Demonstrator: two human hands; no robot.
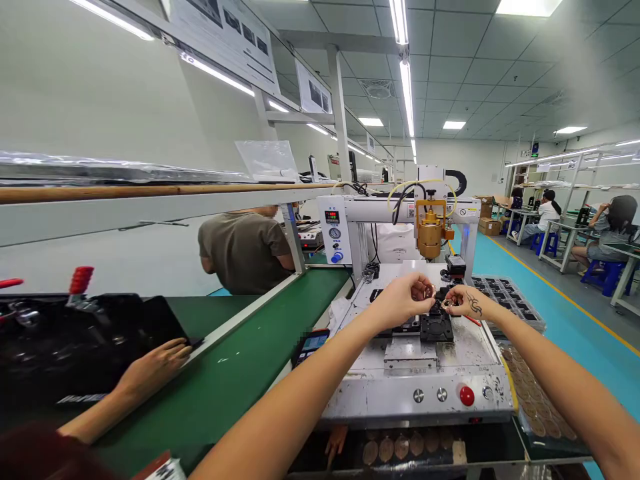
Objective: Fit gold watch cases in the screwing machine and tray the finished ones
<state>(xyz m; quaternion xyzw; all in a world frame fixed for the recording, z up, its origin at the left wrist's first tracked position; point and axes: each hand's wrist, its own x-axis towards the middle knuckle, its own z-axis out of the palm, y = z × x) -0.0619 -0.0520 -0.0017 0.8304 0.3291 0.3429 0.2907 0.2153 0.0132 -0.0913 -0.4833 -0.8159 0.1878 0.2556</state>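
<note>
My left hand (411,297) is closed in a pinch on a round copper coil (429,292), partly hidden by the fingers. Close to its right, my right hand (467,303) pinches a small copper-coloured piece (447,304), perhaps the coil's other edge or its lead; the fingers cover most of it. Both hands hover over a black fixture (437,328) on the bed of a white benchtop machine (360,387). Behind them hangs the machine's brass-coloured head (430,233).
A green conveyor belt (250,347) runs along the left, where a co-worker's hand (160,363) rests by a black object. Trays of round coils (537,393) and black parts (510,300) lie right. A red button (467,396) is on the machine's front.
</note>
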